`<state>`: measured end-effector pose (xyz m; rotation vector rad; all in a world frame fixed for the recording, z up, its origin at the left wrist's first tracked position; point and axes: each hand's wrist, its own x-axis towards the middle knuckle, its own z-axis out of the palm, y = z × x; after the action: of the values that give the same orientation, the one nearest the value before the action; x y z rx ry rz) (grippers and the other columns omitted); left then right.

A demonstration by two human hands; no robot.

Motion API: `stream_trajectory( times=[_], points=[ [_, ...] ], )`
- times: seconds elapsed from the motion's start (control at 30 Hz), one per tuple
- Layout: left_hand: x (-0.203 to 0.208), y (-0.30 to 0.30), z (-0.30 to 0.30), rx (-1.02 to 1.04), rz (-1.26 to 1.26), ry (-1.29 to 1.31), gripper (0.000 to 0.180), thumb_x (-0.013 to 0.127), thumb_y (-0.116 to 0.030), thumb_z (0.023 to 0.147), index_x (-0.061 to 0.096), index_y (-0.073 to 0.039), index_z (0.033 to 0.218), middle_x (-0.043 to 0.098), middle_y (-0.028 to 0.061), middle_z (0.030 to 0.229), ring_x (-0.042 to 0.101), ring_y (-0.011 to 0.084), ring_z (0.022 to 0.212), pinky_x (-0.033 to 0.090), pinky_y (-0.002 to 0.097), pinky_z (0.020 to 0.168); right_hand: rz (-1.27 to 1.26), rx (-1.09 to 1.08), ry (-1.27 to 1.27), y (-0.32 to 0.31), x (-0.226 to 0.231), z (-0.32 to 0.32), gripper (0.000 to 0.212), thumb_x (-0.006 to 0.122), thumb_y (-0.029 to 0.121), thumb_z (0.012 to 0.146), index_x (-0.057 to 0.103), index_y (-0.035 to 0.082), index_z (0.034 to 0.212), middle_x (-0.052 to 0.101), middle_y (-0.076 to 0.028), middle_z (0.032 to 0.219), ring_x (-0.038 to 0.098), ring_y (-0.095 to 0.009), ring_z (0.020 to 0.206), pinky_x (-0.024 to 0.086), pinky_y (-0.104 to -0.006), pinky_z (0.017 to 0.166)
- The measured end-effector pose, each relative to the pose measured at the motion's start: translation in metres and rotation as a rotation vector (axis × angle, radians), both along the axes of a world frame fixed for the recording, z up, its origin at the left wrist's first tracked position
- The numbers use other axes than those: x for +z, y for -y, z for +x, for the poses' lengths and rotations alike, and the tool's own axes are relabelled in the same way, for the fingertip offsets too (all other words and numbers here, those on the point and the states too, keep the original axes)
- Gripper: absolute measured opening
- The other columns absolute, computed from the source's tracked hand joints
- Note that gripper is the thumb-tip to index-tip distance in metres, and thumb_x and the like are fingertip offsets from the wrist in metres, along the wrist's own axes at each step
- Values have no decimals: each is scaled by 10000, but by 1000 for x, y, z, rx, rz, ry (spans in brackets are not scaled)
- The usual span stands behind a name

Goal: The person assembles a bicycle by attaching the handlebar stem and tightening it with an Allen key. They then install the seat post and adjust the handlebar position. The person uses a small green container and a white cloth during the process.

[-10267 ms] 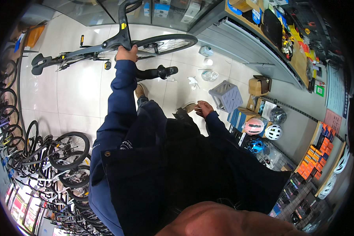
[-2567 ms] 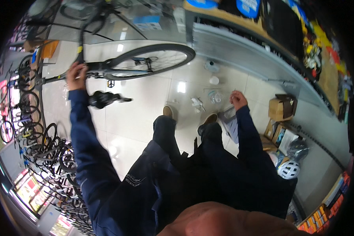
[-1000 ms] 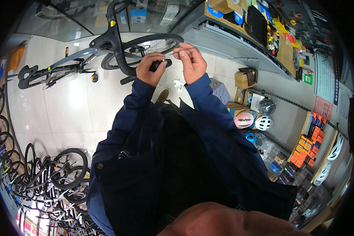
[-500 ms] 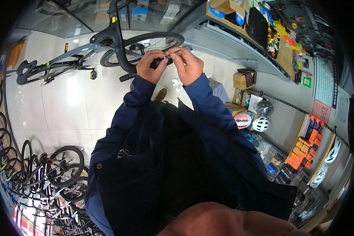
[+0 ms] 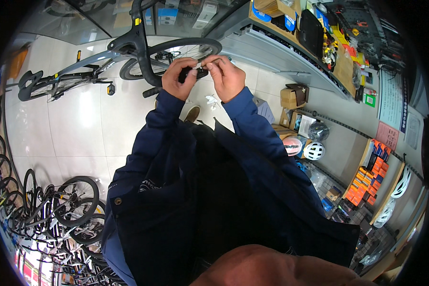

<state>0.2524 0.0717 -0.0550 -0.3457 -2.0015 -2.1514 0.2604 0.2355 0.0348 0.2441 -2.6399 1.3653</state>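
Both my hands are raised close together beside the curved black drop handlebar [image 5: 147, 64] of a grey road bike [image 5: 90, 61]. My left hand [image 5: 178, 78] is curled, thumb bent toward the forefinger, and whatever lies between them is too small to name. My right hand [image 5: 228, 79] has thumb and forefinger drawn together in a pinch, fingertips nearly meeting the left ones. A tiny pale bit shows between the two hands, its kind unclear. Behind the fingers there is a dark rounded part, mostly covered by them. The front wheel [image 5: 188, 43] stands just beyond.
At the upper right, a grey workbench [image 5: 291, 59] carries boxes and tools. Cardboard boxes [image 5: 291, 97] and helmets [image 5: 314, 151] sit to my right. Crumpled white scraps [image 5: 211, 101] lie on the tiled floor near my shoe [image 5: 192, 113]. Several parked bikes [image 5: 76, 202] crowd the lower left.
My left hand has shifted slightly left, and its thumb and forefinger have parted somewhat from the right fingertips. The right hand has barely moved.
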Motion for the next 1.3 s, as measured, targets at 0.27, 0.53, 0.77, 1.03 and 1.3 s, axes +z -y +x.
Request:
stream_trajectory(
  times=[0.27,0.53,0.77,1.03,1.3],
  points=[
    [-6,-1,0,-16,81,56,222,607,27,933,684,31,1142,696,156,1152,680,233,1050,527,313,927,63,37,23,-7,-2,3,89,644,57,1018,698,19,1079,745,-100,994,736,-223,839,569,-291,774],
    [-7,-2,0,-1,78,34,222,618,21,931,691,26,1141,703,150,1142,686,222,1024,531,309,913,139,98,-19,-5,-1,2,114,662,43,989,710,33,1091,738,-119,1009,735,-286,876,580,-326,780],
    [-11,-2,-1,24,54,29,223,629,20,919,692,22,1133,715,133,1116,692,211,994,538,308,889,187,250,-28,-11,2,-17,150,690,44,959,739,41,1101,746,-111,1031,731,-304,908,587,-345,808],
    [-6,0,-4,7,63,21,207,669,20,872,714,11,1073,721,134,1103,704,241,985,549,331,892,146,268,19,-20,1,-33,157,835,117,858,721,22,909,734,-95,893,709,-250,838,566,-336,763],
    [6,-3,-6,24,-160,-124,203,751,-6,816,723,-12,1018,732,131,1067,712,279,980,559,351,872,98,266,-81,-10,-5,-37,271,895,183,790,661,48,814,652,-77,780,639,-259,719,515,-364,649]
  ],
)
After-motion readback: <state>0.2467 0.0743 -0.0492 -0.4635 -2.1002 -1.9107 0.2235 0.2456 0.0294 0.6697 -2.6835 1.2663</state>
